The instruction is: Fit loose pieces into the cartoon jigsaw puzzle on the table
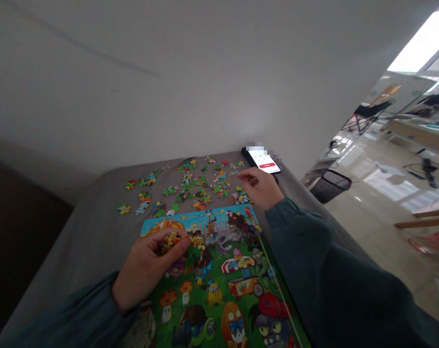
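Observation:
My left hand (150, 263) is closed around some yellow and orange jigsaw puzzle pieces (174, 240), partly hidden by the fingers. It hovers over the upper left of a colourful cartoon puzzle picture (214, 295) with a blue sky band and green ground. Farther out, my right hand (259, 187) reaches to the right edge of the scattered pieces, thumb and forefinger pinched at a small jigsaw puzzle piece (233, 173); the fingertips are small in view. Loose puzzle pieces (201, 183), mostly green, lie spread beyond the picture.
A phone (264, 162) with a lit screen stands propped at the far right corner, near the wall (205, 87). Grey cloth (96, 212) covers the surface. To the right, a dark bin (330, 186) and a folding chair (371, 111) stand on the shiny tiled floor.

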The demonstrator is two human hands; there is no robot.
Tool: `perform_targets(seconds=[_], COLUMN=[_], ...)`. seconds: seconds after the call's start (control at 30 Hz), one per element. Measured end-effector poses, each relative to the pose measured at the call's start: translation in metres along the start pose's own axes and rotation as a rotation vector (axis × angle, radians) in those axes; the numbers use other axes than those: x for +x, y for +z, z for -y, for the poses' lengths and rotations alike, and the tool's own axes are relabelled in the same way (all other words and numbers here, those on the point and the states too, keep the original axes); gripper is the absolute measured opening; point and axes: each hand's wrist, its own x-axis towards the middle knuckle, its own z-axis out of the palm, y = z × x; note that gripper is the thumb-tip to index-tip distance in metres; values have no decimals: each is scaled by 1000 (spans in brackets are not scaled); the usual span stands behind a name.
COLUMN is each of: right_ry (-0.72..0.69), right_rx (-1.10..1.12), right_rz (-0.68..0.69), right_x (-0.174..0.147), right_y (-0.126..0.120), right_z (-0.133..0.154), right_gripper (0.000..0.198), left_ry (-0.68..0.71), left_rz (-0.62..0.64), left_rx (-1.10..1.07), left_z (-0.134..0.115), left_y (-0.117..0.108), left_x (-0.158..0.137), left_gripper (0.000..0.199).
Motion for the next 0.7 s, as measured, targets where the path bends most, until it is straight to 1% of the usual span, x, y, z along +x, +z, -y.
perform_targets(seconds=[0.03,0.07,0.13,0.17,0.2,0.23,0.3,0.4,0.5,0.7], right_ry=[0,-12,-16,-1,11,24,61,106,141,190], right_rx=[154,302,478,520,537,545,566,615,652,732], right_rz=[95,247,508,587,622,633,602,547,531,510], right_x=[-7,-15,-35,-44,-53,-60,-68,-69,-65,-61], right_y=[3,8,20,26,33,39,50,58,59,56], right_z=[12,25,49,58,65,69,71,65,61,62], right_gripper=[18,21,35,39,37,33,28,30,33,44], left_ry=[0,2,13,19,24,27,15,-24,-67,-179], left_rz=[2,7,20,24,26,25,16,20,37,83], left_rx=[-1,2,12,19,27,35,43,13,-39,-108], left_z=[0,0,0,0,0,0,-1,-2,-4,-3], left_y=[0,0,0,0,0,1,1,1,1,2], left_x=[0,0,0,0,1,1,1,1,0,2], left_gripper=[39,38,37,37,37,36,37,40,44,62])
